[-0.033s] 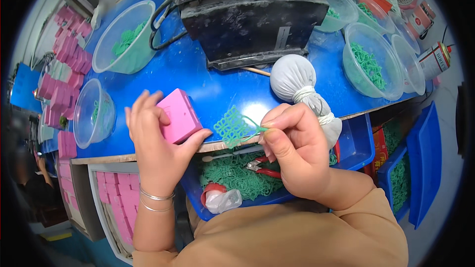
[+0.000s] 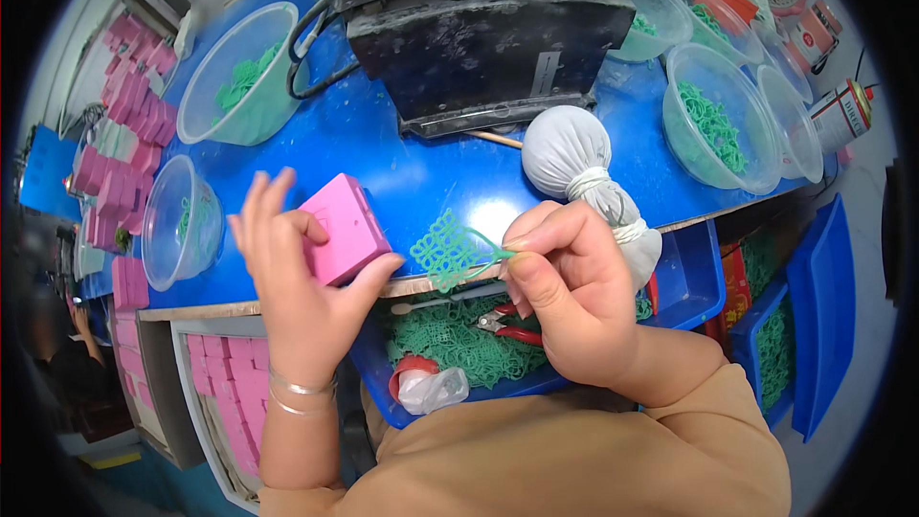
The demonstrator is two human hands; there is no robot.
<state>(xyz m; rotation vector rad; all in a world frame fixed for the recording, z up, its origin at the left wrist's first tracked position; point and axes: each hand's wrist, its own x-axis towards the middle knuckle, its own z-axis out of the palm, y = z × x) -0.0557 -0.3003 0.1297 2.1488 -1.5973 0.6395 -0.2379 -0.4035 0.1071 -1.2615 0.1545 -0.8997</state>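
Observation:
With thumb and index finger, my left hand (image 2: 306, 282) steadies a pink rectangular block (image 2: 348, 230) at the near edge of the blue table; its other fingers are raised. My right hand (image 2: 574, 292) pinches the stem of a green openwork lattice piece (image 2: 446, 251) between thumb and fingertips. The lattice hangs just right of the block, apart from it. Behind my right hand lies a white cloth pouch (image 2: 567, 148), round at one end and tied at its neck. Red-handled cutters (image 2: 517, 333) rest on green pieces in a blue tray (image 2: 388, 410) below.
A dark machine (image 2: 488, 57) stands at the back of the table (image 2: 421, 168). Clear bowls with green pieces flank it, including a left bowl (image 2: 196, 101) and a right bowl (image 2: 751, 168). Pink blocks (image 2: 124, 191) are stacked at far left; more fill a drawer (image 2: 215, 421).
My left hand's raised fingers have shifted slightly left and up. The lattice piece has turned a little and moved slightly left, while my right hand keeps its pinch.

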